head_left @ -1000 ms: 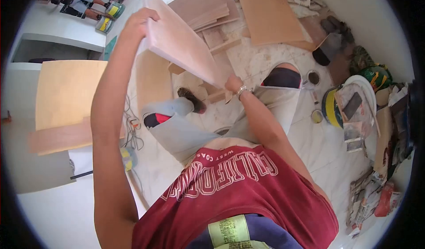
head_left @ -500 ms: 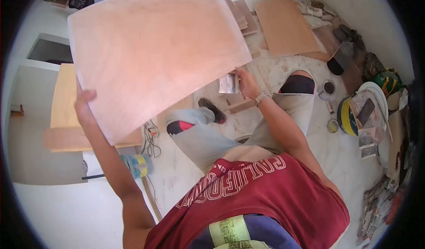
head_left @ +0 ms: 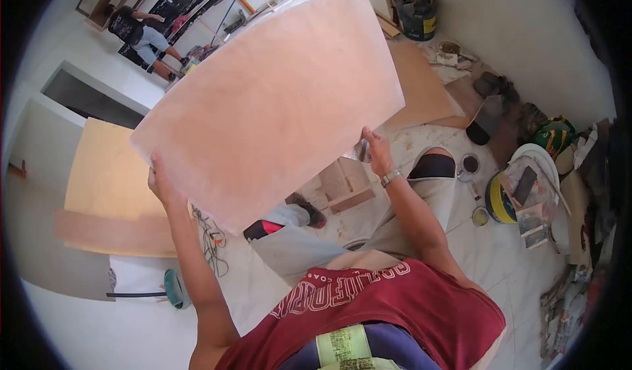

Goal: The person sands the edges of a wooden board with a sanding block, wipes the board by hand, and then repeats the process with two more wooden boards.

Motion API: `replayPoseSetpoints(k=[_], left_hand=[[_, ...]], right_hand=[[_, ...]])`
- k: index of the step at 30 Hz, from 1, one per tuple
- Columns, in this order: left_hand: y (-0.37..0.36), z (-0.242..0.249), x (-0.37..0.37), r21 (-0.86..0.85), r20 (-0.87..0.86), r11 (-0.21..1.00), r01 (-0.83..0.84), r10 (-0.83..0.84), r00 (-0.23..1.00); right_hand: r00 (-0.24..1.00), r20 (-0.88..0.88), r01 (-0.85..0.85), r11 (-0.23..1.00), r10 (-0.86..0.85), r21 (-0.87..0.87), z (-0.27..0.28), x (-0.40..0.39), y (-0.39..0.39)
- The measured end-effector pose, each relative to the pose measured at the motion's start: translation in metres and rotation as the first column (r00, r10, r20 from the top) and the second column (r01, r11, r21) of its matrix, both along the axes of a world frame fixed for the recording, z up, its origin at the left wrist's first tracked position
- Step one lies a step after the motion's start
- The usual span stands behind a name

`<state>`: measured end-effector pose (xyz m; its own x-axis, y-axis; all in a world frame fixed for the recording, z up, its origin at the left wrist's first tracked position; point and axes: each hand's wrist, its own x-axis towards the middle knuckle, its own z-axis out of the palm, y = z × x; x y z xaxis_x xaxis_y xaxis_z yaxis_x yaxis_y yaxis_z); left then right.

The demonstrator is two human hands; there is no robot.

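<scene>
Board [head_left: 270, 100], a thin pale-pink sheet, now faces the camera flat and raised higher than half a second ago, when it tilted lower; the handling has passed from turning to holding it up for view. Left hand [head_left: 160, 184] clasps the board's lower left edge, fingers hidden behind it. Right hand [head_left: 375, 147] pinches the board's lower right edge together with a small grey sandpaper pad [head_left: 360, 150].
</scene>
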<state>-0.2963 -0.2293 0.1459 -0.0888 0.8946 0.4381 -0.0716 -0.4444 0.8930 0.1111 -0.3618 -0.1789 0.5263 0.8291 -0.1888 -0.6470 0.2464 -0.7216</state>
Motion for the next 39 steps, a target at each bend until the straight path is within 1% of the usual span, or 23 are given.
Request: replayPoseSetpoints(k=[1, 2, 4, 5, 6, 7, 8, 9, 10, 12, 13, 14, 16, 18, 19, 20, 22, 25, 28, 31, 34, 35, 39], left_hand=[[-0.002, 0.001, 0.001, 0.033, 0.021, 0.999, -0.002, 0.001, 1.0], [-0.004, 0.003, 0.0, 0.107, 0.007, 0.994, 0.004, -0.005, 1.0], [-0.016, 0.009, -0.003, 0.234, -0.026, 0.972, 0.019, -0.013, 1.0], [-0.025, 0.013, 0.001, 0.298, -0.06, 0.953, 0.055, -0.039, 0.997], [-0.037, 0.02, 0.005, 0.357, -0.097, 0.93, 0.092, -0.061, 0.993], [-0.047, 0.026, 0.009, 0.415, -0.136, 0.901, 0.13, -0.08, 0.987], [-0.06, 0.028, 0.016, 0.483, -0.168, 0.867, 0.122, -0.045, 0.985], [-0.077, 0.025, 0.028, 0.55, -0.196, 0.828, 0.113, -0.003, 0.981], [-0.094, 0.021, 0.04, 0.613, -0.219, 0.783, 0.103, 0.043, 0.975], [-0.126, 0.005, 0.053, 0.654, -0.389, 0.725, 0.215, 0.079, 0.918], [-0.146, 0.001, 0.064, 0.618, -0.474, 0.731, 0.289, 0.053, 0.879], [-0.166, -0.003, 0.074, 0.575, -0.554, 0.735, 0.359, 0.027, 0.832], [-0.177, -0.018, 0.104, 0.653, -0.566, 0.548, 0.522, -0.106, 0.818], [-0.196, -0.03, 0.115, 0.538, -0.701, 0.558, 0.631, -0.12, 0.703], [-0.203, -0.042, 0.118, 0.51, -0.726, 0.589, 0.627, -0.095, 0.681], [-0.209, -0.053, 0.12, 0.447, -0.76, 0.634, 0.631, -0.102, 0.642], [-0.222, -0.056, 0.128, 0.203, -0.87, 0.725, 0.658, -0.175, 0.461], [-0.222, -0.081, 0.145, 0.204, -0.928, 0.691, 0.693, -0.09, 0.363], [-0.211, -0.091, 0.16, 0.16, -0.879, 0.747, 0.645, -0.189, 0.437], [-0.212, -0.099, 0.182, 0.161, -0.873, 0.715, 0.68, -0.219, 0.436], [-0.223, -0.099, 0.19, 0.209, -0.933, 0.736, 0.644, -0.047, 0.357], [-0.224, -0.103, 0.189, 0.194, -0.948, 0.75, 0.632, -0.022, 0.318], [-0.222, -0.109, 0.183, 0.117, -0.94, 0.823, 0.555, -0.089, 0.33]], right_hand=[[1.0, 0.012, 0.0, 1.0, 0.0, 0.006, -0.001, 0.003, 0.005], [1.0, 0.026, -0.002, 1.0, 0.002, 0.012, -0.001, 0.008, 0.012], [0.984, 0.095, -0.135, 0.975, 0.153, -0.178, 0.009, 0.033, 0.037], [0.967, 0.109, -0.191, 0.94, 0.229, -0.283, 0.012, 0.045, 0.046], [0.967, 0.078, -0.21, 0.932, 0.243, -0.295, 0.028, 0.046, 0.047], [0.965, 0.046, -0.232, 0.924, 0.258, -0.304, 0.067, 0.042, 0.046], [0.961, 0.016, -0.257, 0.915, 0.275, -0.31, 0.106, 0.037, 0.047], [0.955, -0.012, -0.285, 0.906, 0.296, -0.314, 0.124, 0.037, 0.051], [0.955, -0.012, -0.29, 0.927, 0.296, -0.239, 0.123, 0.041, 0.058], [0.948, -0.038, -0.319, 0.943, 0.317, -0.098, 0.106, 0.034, 0.062], [0.953, -0.108, -0.271, 0.957, 0.282, 0.101, 0.092, 0.028, 0.057], [0.955, -0.135, -0.236, 0.951, 0.265, 0.199, 0.079, 0.028, 0.048], [0.96, -0.137, -0.208, 0.95, 0.243, 0.232, 0.063, 0.019, 0.015], [0.965, -0.102, -0.219, 0.955, 0.243, 0.202, 0.059, 0.015, -0.024], [0.966, -0.08, -0.23, 0.957, 0.247, 0.179, 0.059, 0.012, -0.041], [0.965, -0.064, -0.24, 0.957, 0.253, 0.166, 0.06, 0.011, -0.057], [0.965, -0.005, -0.258, 0.959, 0.261, 0.12, 0.068, 0.008, -0.088], [0.955, 0.102, -0.284, 0.958, 0.279, 0.035, 0.086, 0.001, -0.133], [0.934, 0.165, -0.313, 0.949, 0.316, -0.046, 0.097, -0.012, -0.162], [0.91, 0.22, -0.332, 0.936, 0.35, -0.117, 0.098, -0.021, -0.169], [0.889, 0.259, -0.35, 0.925, 0.378, -0.148, 0.1, -0.028, -0.166], [0.883, 0.267, -0.356, 0.922, 0.385, -0.151, 0.102, -0.032, -0.163], [0.863, 0.293, -0.379, 0.911, 0.411, -0.162, 0.107, -0.042, -0.154]])
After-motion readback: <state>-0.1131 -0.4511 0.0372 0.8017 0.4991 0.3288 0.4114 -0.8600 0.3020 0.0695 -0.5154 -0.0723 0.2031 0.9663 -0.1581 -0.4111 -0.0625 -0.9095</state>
